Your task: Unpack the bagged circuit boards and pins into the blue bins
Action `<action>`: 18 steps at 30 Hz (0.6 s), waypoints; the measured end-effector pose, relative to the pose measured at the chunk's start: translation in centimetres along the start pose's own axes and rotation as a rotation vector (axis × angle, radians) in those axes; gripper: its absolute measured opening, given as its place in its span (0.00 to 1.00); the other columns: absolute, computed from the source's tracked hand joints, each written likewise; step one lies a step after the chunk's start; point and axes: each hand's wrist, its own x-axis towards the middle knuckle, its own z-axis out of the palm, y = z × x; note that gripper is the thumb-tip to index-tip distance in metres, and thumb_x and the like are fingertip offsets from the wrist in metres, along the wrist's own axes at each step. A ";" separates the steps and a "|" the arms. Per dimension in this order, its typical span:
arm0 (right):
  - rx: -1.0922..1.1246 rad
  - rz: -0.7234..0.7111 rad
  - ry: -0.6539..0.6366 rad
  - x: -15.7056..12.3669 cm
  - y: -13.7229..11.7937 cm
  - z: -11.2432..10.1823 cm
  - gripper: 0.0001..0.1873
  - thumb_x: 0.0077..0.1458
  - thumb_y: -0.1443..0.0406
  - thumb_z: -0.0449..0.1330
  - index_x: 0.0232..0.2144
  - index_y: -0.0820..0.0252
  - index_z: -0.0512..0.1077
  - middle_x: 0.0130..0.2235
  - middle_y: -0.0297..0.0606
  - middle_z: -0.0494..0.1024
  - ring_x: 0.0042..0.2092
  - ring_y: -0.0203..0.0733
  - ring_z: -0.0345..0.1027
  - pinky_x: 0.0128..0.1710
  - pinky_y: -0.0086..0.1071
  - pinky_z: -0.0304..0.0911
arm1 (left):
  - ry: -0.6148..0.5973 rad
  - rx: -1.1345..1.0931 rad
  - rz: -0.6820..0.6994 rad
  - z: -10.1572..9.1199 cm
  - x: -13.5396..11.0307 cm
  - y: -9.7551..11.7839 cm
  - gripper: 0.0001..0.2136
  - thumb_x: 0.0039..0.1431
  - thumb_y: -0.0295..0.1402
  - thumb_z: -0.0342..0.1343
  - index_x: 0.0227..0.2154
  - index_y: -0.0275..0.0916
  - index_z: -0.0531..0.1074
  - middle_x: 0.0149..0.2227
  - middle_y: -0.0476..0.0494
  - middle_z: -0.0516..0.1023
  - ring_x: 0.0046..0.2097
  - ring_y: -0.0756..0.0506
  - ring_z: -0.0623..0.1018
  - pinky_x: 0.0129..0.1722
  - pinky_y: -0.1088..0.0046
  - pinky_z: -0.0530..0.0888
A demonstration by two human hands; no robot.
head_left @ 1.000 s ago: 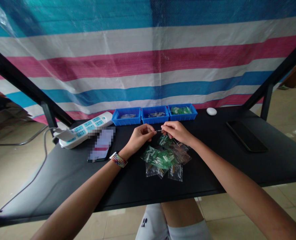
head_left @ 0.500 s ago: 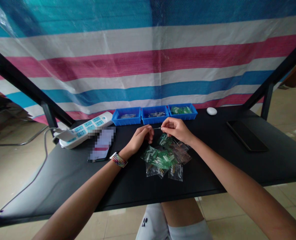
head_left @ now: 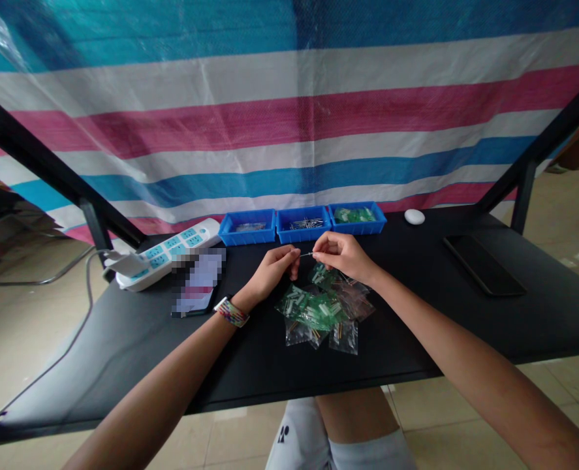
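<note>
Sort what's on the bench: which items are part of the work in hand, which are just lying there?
In use:
- thin metal pin, pinched between left hand and right hand
- pile of small clear bags below the hands
- three blue trays

Lying about:
- power strip
- phone
- dark slab
- white oval object

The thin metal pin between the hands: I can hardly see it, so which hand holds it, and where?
The right hand pinches the thin metal pin at its right end. The left hand has its fingertips at the other end; whether they grip it cannot be told.
</note>
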 end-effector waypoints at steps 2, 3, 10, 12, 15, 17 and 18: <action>0.007 -0.002 0.001 0.0 0.1 0.0 0.14 0.50 0.58 0.72 0.32 0.57 0.73 0.28 0.31 0.74 0.27 0.36 0.67 0.25 0.30 0.65 | 0.005 0.007 0.011 0.1 0.0 0.2 0.20 0.64 0.50 0.60 0.27 0.38 0.69 0.22 0.51 0.71 0.24 0.51 0.70 0.28 0.74 0.67; 0.012 -0.004 0.006 0.1 0.1 -0.1 0.14 0.50 0.58 0.72 0.33 0.57 0.73 0.29 0.31 0.75 0.27 0.36 0.68 0.25 0.30 0.64 | 0.009 0.010 0.018 0.1 -0.1 0.2 0.20 0.63 0.50 0.60 0.27 0.38 0.69 0.22 0.51 0.71 0.24 0.51 0.70 0.28 0.75 0.67; 0.024 -0.031 0.105 0.2 0.1 -0.3 0.14 0.55 0.55 0.67 0.36 0.59 0.73 0.29 0.32 0.76 0.23 0.32 0.66 0.23 0.29 0.62 | 0.030 -0.008 0.046 0.3 -0.2 0.4 0.15 0.60 0.44 0.66 0.33 0.37 0.70 0.23 0.53 0.71 0.23 0.52 0.70 0.26 0.76 0.65; 0.016 -0.036 0.124 0.3 0.2 -0.4 0.15 0.56 0.54 0.66 0.34 0.59 0.73 0.28 0.32 0.76 0.23 0.32 0.66 0.23 0.29 0.62 | 0.028 -0.010 0.061 0.2 -0.2 0.3 0.15 0.60 0.43 0.66 0.34 0.37 0.70 0.23 0.53 0.71 0.23 0.53 0.70 0.26 0.76 0.65; -0.008 -0.026 0.120 0.3 0.2 -0.5 0.16 0.56 0.52 0.66 0.33 0.59 0.72 0.27 0.32 0.76 0.23 0.33 0.66 0.24 0.28 0.62 | 0.039 0.001 0.077 0.2 -0.2 0.3 0.15 0.59 0.43 0.66 0.34 0.37 0.71 0.23 0.53 0.71 0.23 0.53 0.70 0.26 0.77 0.65; -0.020 -0.011 0.103 0.3 0.2 -0.6 0.16 0.56 0.52 0.66 0.32 0.59 0.72 0.28 0.33 0.76 0.23 0.34 0.67 0.24 0.29 0.62 | 0.048 0.007 0.079 0.2 -0.2 0.3 0.15 0.59 0.43 0.67 0.34 0.37 0.70 0.23 0.54 0.71 0.23 0.53 0.70 0.26 0.77 0.65; -0.023 -0.002 0.094 0.3 0.1 -0.6 0.16 0.56 0.52 0.66 0.32 0.59 0.73 0.28 0.33 0.77 0.24 0.34 0.67 0.24 0.29 0.62 | 0.051 0.008 0.079 0.2 -0.2 0.3 0.15 0.59 0.43 0.67 0.34 0.37 0.70 0.23 0.54 0.71 0.23 0.53 0.70 0.26 0.77 0.64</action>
